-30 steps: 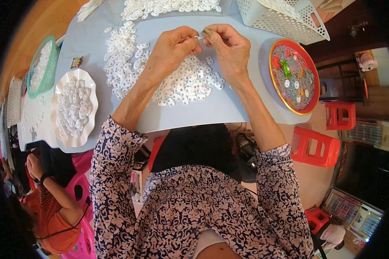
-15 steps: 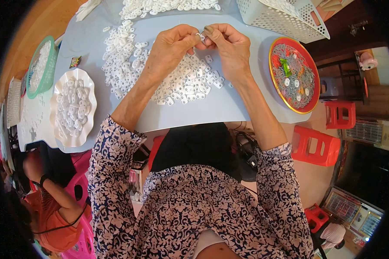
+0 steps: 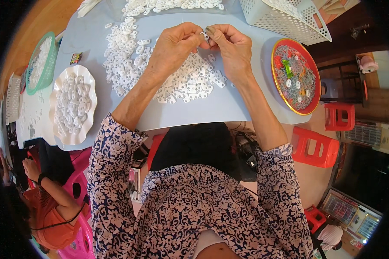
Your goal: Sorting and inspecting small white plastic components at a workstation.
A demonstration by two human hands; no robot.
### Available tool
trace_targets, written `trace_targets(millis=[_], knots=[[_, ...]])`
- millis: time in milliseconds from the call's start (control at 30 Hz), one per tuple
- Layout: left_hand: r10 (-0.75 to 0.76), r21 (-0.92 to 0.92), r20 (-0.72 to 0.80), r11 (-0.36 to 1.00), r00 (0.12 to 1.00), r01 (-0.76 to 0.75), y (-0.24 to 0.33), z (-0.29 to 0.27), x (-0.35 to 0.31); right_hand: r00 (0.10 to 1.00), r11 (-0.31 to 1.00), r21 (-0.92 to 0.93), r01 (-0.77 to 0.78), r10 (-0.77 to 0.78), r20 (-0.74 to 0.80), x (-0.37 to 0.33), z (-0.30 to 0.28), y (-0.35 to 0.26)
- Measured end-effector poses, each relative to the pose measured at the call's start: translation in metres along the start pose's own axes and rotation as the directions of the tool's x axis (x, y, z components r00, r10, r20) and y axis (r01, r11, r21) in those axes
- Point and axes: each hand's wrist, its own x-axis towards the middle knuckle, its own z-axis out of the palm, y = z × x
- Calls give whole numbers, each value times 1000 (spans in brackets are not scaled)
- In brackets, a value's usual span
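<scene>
My left hand (image 3: 173, 48) and my right hand (image 3: 234, 51) meet fingertip to fingertip above the far side of the table. Both are closed in a pinch on one small white plastic piece (image 3: 205, 36), mostly hidden by the fingers. Below and to the left spreads a loose heap of small white oval plastic pieces with holes (image 3: 190, 82). On the right, a red round tray with a gold rim (image 3: 312, 99) holds many small grey bits, a green wrapper (image 3: 287, 68) and several white ovals. A scalloped white dish (image 3: 56, 129) of white ovals stands on the left.
White perforated basket (image 3: 285, 23) at far right; clear tray (image 3: 177, 15) of white pieces at the far edge. Green basket (image 3: 52, 64) at far left. Small wrapper (image 3: 76, 58) near the dish. Red stools (image 3: 315, 146) on the right; another person's arm (image 3: 58, 192) at lower left.
My hands stay pinched together at nearly the same spot, with slight finger movement. The view has shifted slightly. At lower left, the other person's hand has moved a little.
</scene>
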Motion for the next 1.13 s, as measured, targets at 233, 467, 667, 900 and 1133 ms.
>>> trace_targets(millis=[233, 467, 667, 900, 1133], knots=[[-19, 29, -8, 999, 1000, 19, 0, 1, -1, 1000, 1000, 21, -14, 14, 13, 1, -2, 3], [-10, 44, -5, 999, 1000, 10, 0, 1, -1, 1000, 999, 39, 1, -1, 11, 0, -2, 3], [-36, 70, -8, 997, 999, 37, 4, 1, -1, 1000, 1000, 12, 3, -3, 19, -1, -2, 2], [-1, 135, -15, 991, 1000, 3, -1, 1, -2, 999, 995, -88, 44, -41, 35, -1, -2, 0], [-5, 204, 0, 979, 1000, 5, -7, -2, -2, 994, 977, -197, 86, -72, 77, -1, -1, 4]])
